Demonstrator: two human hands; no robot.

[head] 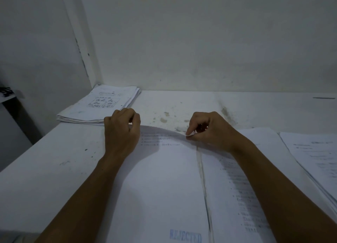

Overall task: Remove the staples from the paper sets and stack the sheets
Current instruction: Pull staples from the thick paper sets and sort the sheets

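1. The person works at a white table (54, 169) that stands against a white wall (200, 42). Both bare forearms reach forward over a paper set (164, 179) that lies in the near middle of the view, with a blue stamp "REJECTED" (185, 237) at its near edge.
2. The left hand (121, 131) is at about 10 o'clock from the centre of this set. Its fingers are curled and it seems to pinch the far left corner of the top sheet, which rises in a curve between the two hands.
3. The right hand (206, 131) is at about 1 o'clock. Its fingertips pinch the far edge of the sheet; something small and reddish shows inside the hand, but it is too small to name. No staple can be seen.
4. At 11 o'clock, in the far corner of the table, lies a stack of sheets (99, 106), quite tidy. It looks like the finished pile, so part of the work seems done.
5. At 3 o'clock, at the right edge, more papers (313, 160) lie spread and overlapping. These probably wait for their turn.
6. As a judgement: the task is somewhere in the middle. The set in hand is not yet separated, and the right pile is left.
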